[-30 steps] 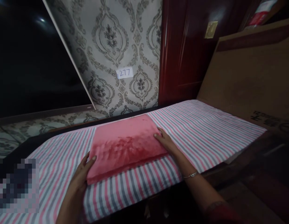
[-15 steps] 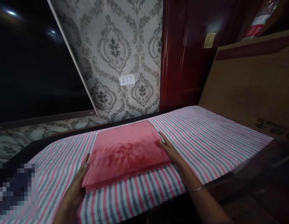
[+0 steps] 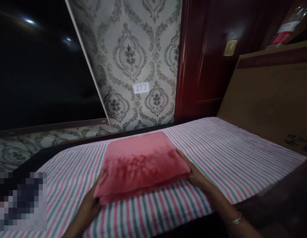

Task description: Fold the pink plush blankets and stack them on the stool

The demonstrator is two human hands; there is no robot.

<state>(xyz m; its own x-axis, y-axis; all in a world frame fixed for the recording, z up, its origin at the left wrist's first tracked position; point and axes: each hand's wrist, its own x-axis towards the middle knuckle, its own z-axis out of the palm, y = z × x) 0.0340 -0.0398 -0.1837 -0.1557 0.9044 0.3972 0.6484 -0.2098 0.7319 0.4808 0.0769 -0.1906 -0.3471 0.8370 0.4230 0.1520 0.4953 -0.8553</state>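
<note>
Pink plush, a folded blanket (image 3: 141,163), lies on the striped sheet (image 3: 218,148), left of its middle and near the front edge. At its near-left corner the left hand (image 3: 92,201) has fingers tucked beneath, thumb against the side; on the right the right hand (image 3: 195,173) presses open and flat against the edge. The fold looks finished and is being squared or gathered, so lifting would need both hands under it.

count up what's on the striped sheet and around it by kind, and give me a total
Folded pink plush cloth: 1
Striped sheet: 1
Hands at the cloth's sides, left hand and right hand: 2
White label reading 277: 1
Silver bracelet: 1
Total: 6
</note>
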